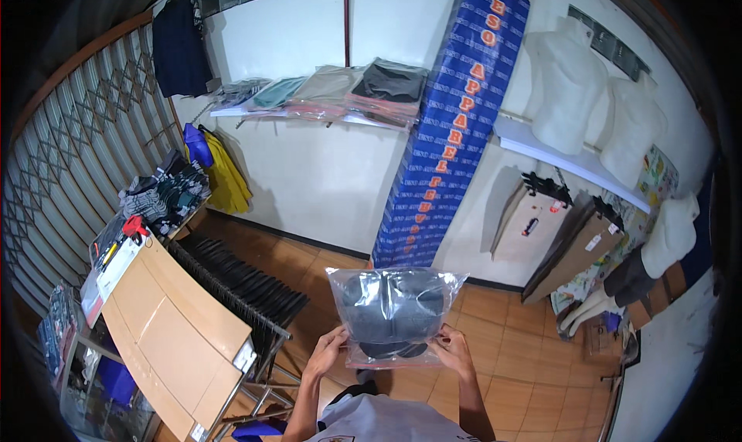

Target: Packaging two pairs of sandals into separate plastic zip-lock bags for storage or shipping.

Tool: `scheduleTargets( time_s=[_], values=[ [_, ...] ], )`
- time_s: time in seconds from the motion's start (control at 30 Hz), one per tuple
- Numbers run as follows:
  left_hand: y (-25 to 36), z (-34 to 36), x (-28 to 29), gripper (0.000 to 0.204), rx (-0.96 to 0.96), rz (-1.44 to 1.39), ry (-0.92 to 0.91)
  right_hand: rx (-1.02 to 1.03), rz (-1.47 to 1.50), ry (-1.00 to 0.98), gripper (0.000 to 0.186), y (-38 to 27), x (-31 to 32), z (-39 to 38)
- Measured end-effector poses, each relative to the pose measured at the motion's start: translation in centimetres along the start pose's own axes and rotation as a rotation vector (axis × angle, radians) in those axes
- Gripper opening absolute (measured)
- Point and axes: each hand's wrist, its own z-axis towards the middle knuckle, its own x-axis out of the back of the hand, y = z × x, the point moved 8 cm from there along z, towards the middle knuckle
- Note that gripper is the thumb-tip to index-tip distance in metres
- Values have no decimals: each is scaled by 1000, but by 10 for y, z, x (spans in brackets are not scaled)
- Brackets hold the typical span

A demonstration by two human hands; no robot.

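In front of me I hold up a clear plastic bag with a folded dark grey garment inside. My left hand grips the bag's lower left edge between thumb and fingers. The lower right edge is pinched by my right hand. A reddish strip runs along the bag's bottom edge, nearest to me. Light glares off the plastic across the garment. Both forearms come up from the lower edge of the picture.
To my left stands a tan-topped table, beside a rack of black hangers. Bagged garments lie on a wall shelf ahead. A tall blue banner leans there. White torso mannequins stand on the right shelf.
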Motion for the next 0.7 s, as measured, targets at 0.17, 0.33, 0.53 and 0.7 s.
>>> scheduleTargets(
  time_s=[0.17, 0.33, 0.53, 0.7],
  values=[
    [45, 67, 22, 50, -9, 44, 82, -78, 127, -86, 23, -9, -11, 89],
    [75, 121, 50, 50, -83, -28, 123, -105, 211, -182, 24, -9, -38, 167],
    [88, 177, 102, 47, -81, 65, 282, -52, 301, -293, 27, -11, -79, 269],
    [123, 227, 130, 43, -201, 141, 403, -39, 346, -407, 25, -30, -109, 362]
  ],
)
